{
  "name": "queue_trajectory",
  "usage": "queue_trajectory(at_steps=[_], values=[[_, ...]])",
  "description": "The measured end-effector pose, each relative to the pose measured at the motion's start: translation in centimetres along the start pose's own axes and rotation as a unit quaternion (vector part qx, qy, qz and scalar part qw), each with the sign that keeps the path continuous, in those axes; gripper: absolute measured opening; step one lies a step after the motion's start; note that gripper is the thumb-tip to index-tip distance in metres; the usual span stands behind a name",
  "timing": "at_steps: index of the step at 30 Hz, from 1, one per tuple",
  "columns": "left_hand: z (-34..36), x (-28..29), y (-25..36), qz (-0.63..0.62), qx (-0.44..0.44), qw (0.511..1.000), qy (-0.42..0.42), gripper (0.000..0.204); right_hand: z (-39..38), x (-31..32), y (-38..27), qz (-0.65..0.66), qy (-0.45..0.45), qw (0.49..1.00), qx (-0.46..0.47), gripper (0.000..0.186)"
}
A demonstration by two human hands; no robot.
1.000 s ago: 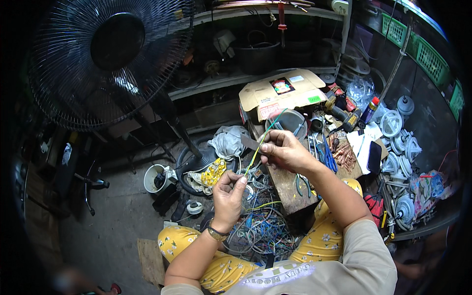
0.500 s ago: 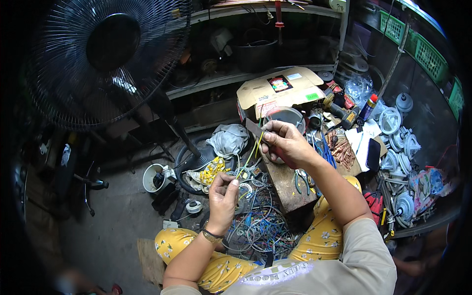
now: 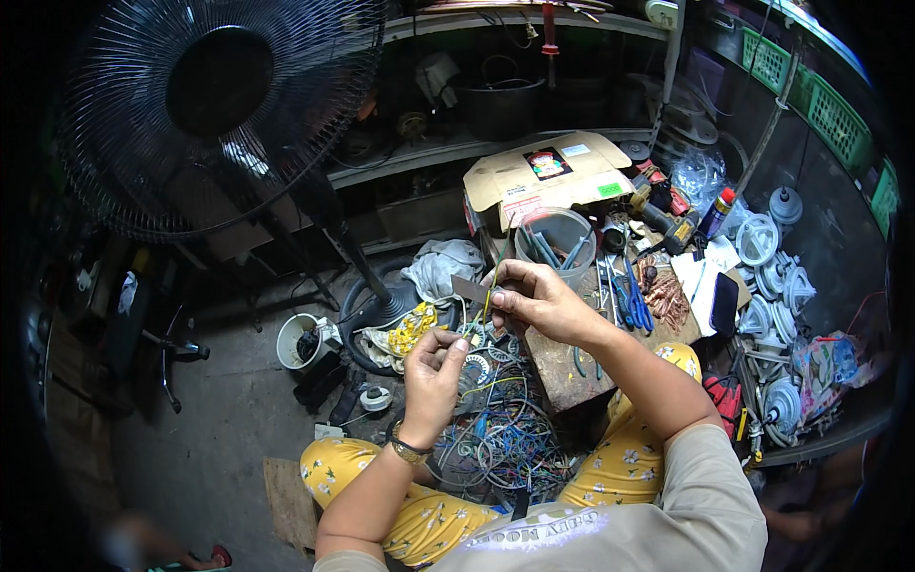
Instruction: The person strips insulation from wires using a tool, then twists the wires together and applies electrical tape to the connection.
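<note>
Closest to where I stand, the person sits low with knees spread, in yellow flowered trousers point(image 3: 610, 467) and a beige shirt, forearms reaching forward over a heap of tangled wires point(image 3: 500, 443) in blue, white and grey that lies on the floor between the legs. The left hand point(image 3: 431, 381), with a band at the wrist, is curled with thumb and fingertips pinched together on the lower end of a thin yellow-green wire point(image 3: 487, 307). The right hand point(image 3: 538, 300) sits a little higher and further out, its thumb and fingers pinching the same wire near its upper part; the wire runs up past the fingers and on toward the plastic tub behind. A small flat grey piece point(image 3: 469, 288) sticks out to the left of the right hand's fingers; I cannot tell what it is. Under the right forearm stands a worn wooden block point(image 3: 562, 357) with blue-handled pliers point(image 3: 631, 296) and a bundle of copper wire point(image 3: 664, 294) lying on it. Just beyond the hands is a clear plastic tub point(image 3: 558, 238) holding tools, and behind it an opened cardboard box point(image 3: 548, 176). To the left on the concrete floor sit a white cup point(image 3: 297, 340) and a grey rag point(image 3: 443, 267). Off to the right lie several white round fan parts point(image 3: 772, 276) and a spray can point(image 3: 715, 212). Farthest back, a big black standing fan point(image 3: 214, 105) rises at the left, before cluttered shelves point(image 3: 496, 143).
</note>
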State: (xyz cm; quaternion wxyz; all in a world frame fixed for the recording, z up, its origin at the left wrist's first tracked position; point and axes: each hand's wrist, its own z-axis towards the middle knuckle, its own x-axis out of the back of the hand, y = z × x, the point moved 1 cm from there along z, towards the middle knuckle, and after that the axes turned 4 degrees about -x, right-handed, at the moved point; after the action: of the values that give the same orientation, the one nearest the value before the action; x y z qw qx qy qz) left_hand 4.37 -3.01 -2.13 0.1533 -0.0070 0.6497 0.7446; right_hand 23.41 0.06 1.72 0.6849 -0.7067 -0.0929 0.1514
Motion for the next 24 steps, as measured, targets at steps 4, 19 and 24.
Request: queue_trajectory(at_steps=[4,19,24], values=[[0.0,0.1,0.0,0.018,-0.021,1.0,0.009,0.005,-0.1,0.3,0.2,-0.012,0.004,1.0,0.003,0.015],[-0.8,0.5,0.8,0.108,-0.078,0.991,-0.01,0.009,0.0,1.3,0.3,0.028,-0.002,1.0,-0.01,0.022],[-1.0,0.8,0.7,0.097,-0.07,0.993,-0.017,0.008,0.2,1.5,0.4,0.06,0.007,0.998,-0.025,0.021]])
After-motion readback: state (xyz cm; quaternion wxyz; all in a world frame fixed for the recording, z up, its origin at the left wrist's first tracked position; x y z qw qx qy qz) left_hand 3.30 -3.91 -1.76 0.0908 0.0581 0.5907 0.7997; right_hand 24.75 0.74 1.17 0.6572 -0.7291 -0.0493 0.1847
